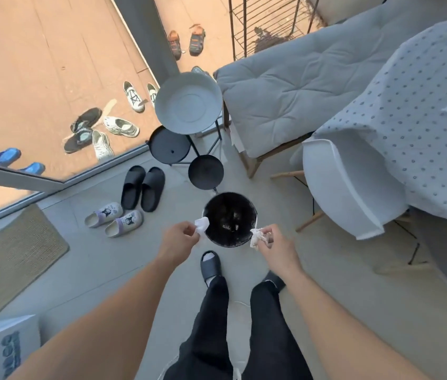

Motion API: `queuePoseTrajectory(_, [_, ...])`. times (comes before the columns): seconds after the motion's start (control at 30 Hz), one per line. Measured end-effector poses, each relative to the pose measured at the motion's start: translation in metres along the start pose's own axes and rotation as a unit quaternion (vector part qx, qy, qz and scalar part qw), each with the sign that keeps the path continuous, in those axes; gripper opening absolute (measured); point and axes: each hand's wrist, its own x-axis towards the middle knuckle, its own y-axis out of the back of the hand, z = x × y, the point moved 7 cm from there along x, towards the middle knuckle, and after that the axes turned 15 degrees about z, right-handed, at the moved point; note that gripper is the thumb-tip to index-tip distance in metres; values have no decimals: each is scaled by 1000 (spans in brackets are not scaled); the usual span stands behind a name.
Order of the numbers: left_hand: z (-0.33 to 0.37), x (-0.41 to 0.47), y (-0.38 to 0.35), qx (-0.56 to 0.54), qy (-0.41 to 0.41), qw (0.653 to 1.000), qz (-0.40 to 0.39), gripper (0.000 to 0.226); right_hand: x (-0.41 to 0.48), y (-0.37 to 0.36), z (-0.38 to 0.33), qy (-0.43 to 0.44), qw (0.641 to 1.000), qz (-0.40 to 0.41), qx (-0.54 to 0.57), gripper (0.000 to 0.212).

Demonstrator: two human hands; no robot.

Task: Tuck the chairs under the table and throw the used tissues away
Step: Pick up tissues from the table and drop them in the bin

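A round bin with a black liner (229, 209) stands on the floor straight below me, with scraps at its bottom. My left hand (179, 238) pinches a crumpled white tissue (201, 224) at the bin's left rim. My right hand (274, 242) grips a second crumpled tissue (256, 237) at the bin's right rim. A white shell chair (340, 185) sits at the right, pushed against the table with the dotted cloth (409, 133). A grey cushioned chair (280, 86) stands behind it.
A tiered stand with a white tray (188, 102) and two black trays (169, 145) rises just behind the bin. Black slides (142, 187) and pale clogs (114, 219) lie on the floor at left. A doormat (16, 256) lies lower left. A glass door shows shoes outside.
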Motion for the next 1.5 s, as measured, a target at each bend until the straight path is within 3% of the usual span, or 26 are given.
queuePoseTrajectory(0.23, [-42,95,-103,21,13,999,-39,7,83,-121,63,-41,999,-24,-5,13])
queuePoseTrajectory(0.47, [-63,164,-183,34,1,997,-68,6,144,-185,105,-49,999,-21,-6,20])
queuePoseTrajectory(0.63, [-76,181,-217,53,17,990,-129,45,155,-201,121,-65,997,-38,-26,51])
queuePoseTrajectory(0.8, [-80,180,-220,75,11,987,-138,50,152,-196,128,-75,996,-32,-45,57])
queuePoseTrajectory(1.07, [-30,142,-166,78,-22,990,-113,41,128,-107,85,-49,998,2,-33,54])
queuePoseTrajectory(1.5, [201,-70,-15,28,-161,984,-71,30,-33,161,-13,48,997,53,22,48])
